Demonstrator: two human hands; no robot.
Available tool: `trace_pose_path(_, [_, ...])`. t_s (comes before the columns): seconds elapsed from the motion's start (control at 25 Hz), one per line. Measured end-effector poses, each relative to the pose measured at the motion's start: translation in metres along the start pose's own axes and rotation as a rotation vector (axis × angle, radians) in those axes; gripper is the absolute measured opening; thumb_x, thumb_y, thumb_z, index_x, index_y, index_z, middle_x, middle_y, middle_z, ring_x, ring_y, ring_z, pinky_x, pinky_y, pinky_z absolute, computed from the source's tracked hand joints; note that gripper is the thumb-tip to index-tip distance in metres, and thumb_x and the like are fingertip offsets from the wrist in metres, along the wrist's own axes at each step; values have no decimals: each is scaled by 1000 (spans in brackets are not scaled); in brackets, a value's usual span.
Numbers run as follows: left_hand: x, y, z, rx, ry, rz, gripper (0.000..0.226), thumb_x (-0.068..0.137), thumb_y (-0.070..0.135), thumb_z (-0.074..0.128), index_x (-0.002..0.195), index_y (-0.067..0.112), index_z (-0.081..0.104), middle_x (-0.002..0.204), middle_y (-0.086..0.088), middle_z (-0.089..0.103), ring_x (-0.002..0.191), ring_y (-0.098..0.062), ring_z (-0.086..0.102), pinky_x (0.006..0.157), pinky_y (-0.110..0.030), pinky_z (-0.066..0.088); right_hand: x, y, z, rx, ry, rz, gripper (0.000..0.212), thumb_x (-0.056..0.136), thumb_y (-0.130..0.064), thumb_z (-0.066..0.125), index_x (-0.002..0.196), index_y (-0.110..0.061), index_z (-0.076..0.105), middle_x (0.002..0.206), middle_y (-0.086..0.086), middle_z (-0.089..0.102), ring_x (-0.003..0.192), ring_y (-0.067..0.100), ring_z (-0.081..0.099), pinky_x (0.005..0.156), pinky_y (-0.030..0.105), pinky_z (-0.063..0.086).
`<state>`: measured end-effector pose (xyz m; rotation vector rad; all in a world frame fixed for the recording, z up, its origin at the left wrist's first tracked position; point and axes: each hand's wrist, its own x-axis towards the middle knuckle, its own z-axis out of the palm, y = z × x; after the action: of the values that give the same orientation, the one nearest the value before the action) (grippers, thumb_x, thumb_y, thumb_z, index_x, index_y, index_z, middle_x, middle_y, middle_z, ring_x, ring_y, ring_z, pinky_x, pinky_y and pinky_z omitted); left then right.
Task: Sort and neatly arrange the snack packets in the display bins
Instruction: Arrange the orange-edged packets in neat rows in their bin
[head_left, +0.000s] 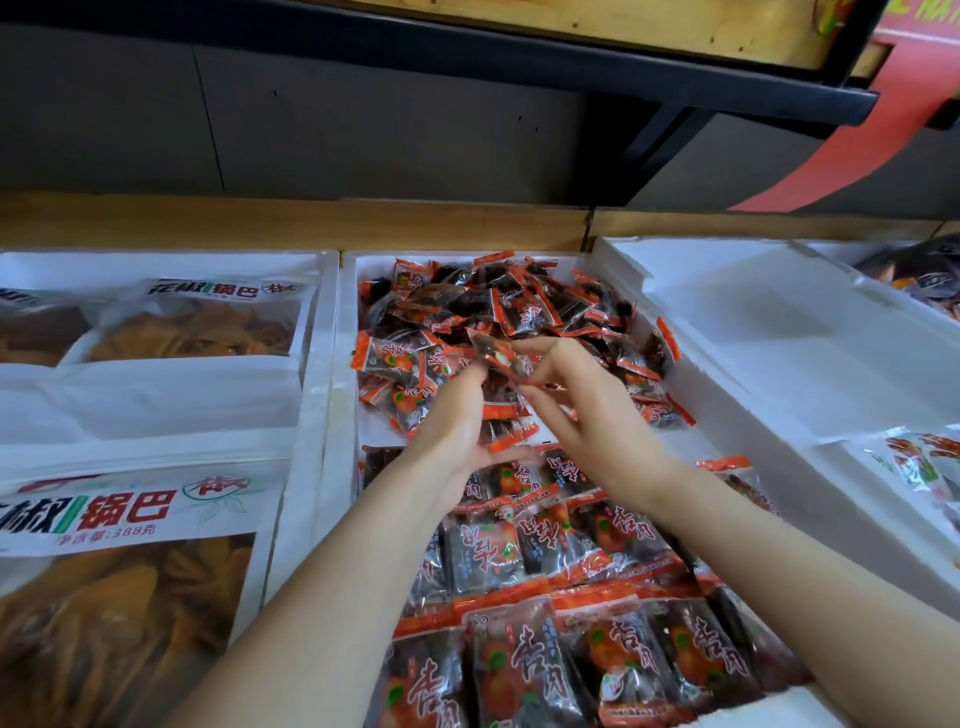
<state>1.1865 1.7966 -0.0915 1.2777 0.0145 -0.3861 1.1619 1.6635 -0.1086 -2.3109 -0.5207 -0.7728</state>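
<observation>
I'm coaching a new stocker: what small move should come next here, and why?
Probably bring the small orange-and-dark snack packet pinched by the right hand down onto the neat near rows in the white foam bin: the far heap is jumbled, the near packets lie aligned.
</observation>
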Motion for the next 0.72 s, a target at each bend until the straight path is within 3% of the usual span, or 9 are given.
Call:
trace_pose_path(0.16, [-3, 3, -3, -100, -17, -6, 48, 93, 59, 42, 122, 23, 56, 128, -12, 57, 104, -29, 62, 74, -47, 59, 0, 1, 1, -64, -86, -113, 11, 94, -14, 52, 85, -9, 48, 129, -2, 48, 117, -6, 43, 92, 11, 37])
trace_pose_path(0.24, [0, 2, -5, -66, -46, 23, 41, 91, 50, 56, 121, 23, 56, 133, -11, 53, 105, -28, 64, 75, -45, 59, 1, 2, -3, -40, -135, -148, 7, 93, -15, 55, 87, -11, 53, 128, -10, 48, 118, -5, 45, 94, 11, 36])
trace_pose_path(0.32, [5, 1, -7, -43, -28, 69, 51, 89, 39, 63, 132, 14, 49, 131, -15, 54, 96, -26, 69, 74, -42, 60, 7, 8, -12, 41, -169, -120, 7, 92, -16, 57, 98, -16, 59, 124, -15, 51, 118, -4, 48, 98, 14, 38])
trace_pose_path(0.4, [9, 0, -7, -17, 10, 113, 56, 89, 35, 64, 135, 9, 45, 127, -14, 57, 86, -22, 72, 75, -42, 60, 13, 28, -25, 72, -118, 24, 23, 91, -19, 57, 115, -20, 57, 121, -14, 56, 115, -2, 52, 100, 19, 41])
trace_pose_path(0.48, [10, -2, -7, 8, 17, 144, 55, 87, 36, 65, 131, 9, 46, 124, -11, 57, 91, -22, 71, 75, -41, 60, 14, 57, -40, -65, -70, 225, 29, 93, -19, 55, 122, -17, 55, 119, -9, 60, 111, 4, 56, 99, 20, 42])
trace_pose_path(0.6, [7, -2, -4, 86, 18, 142, 70, 73, 47, 67, 131, 13, 46, 127, -9, 56, 101, -25, 67, 79, -42, 59, 7, 93, -49, -348, -278, 449, 35, 92, -22, 57, 125, -10, 56, 126, 5, 61, 111, 14, 55, 93, 21, 37])
trace_pose_path(0.72, [8, -4, -4, 94, 10, 141, 55, 84, 40, 65, 127, 11, 46, 123, -7, 55, 101, -24, 66, 78, -42, 60, 6, 100, -45, -539, -433, 494, 44, 93, -33, 55, 131, -11, 51, 128, 7, 58, 119, 25, 49, 101, 28, 27])
